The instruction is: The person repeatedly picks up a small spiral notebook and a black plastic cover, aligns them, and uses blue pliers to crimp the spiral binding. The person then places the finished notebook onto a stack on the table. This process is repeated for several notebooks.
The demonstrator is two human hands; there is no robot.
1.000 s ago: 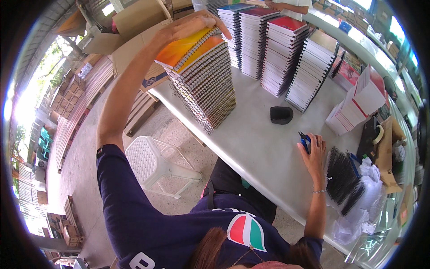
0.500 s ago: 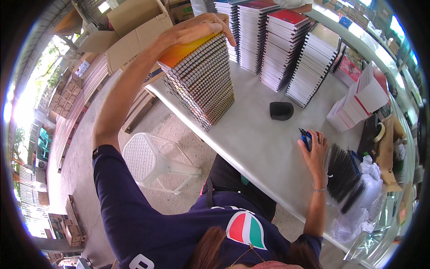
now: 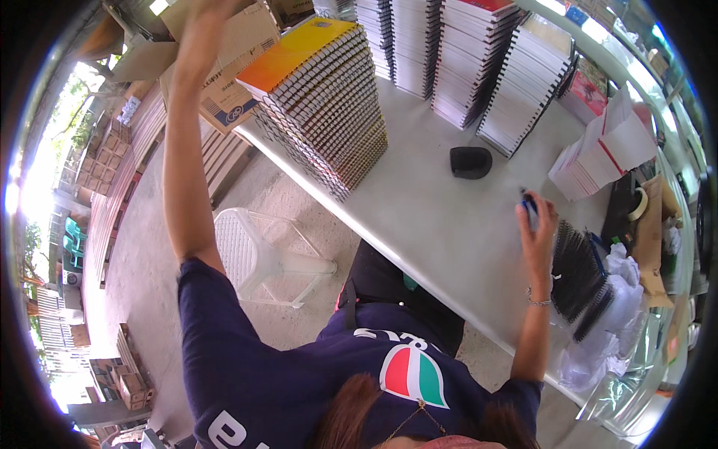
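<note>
Below, a white stool [image 3: 238,251] stands beside the table [image 3: 434,217] of spiral notebooks [image 3: 321,105].

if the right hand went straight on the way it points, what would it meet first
The right hand would probably meet the pale-topped, black-spiral book stack first, though depth is unclear.

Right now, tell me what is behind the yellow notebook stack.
Behind the yellow notebook stack, part of a cardboard box shows past its upper left edge. Whatever is directly behind the stack is covered.
</note>
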